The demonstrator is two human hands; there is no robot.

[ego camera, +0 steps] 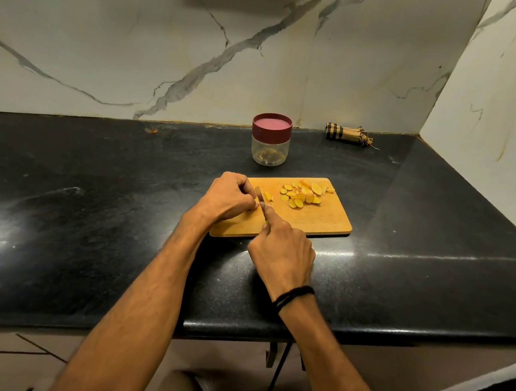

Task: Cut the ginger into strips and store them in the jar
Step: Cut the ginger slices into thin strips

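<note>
A wooden cutting board [317, 220] lies on the black counter. A pile of yellow ginger slices [303, 194] sits on its far right part. My left hand [227, 197] is curled over a small ginger piece at the board's left side, hiding most of it. My right hand [283, 250] grips a knife [260, 197] whose blade points away, pressed down beside my left fingers. A few cut bits [269, 197] lie just right of the blade. Behind the board stands a clear jar [271, 140] with a maroon lid on it and a few pieces inside.
A folded checked cloth [348, 134] lies at the back right by the marble wall. The black counter [94, 196] stretches wide to the left and turns a corner at the right. Its front edge runs under my forearms.
</note>
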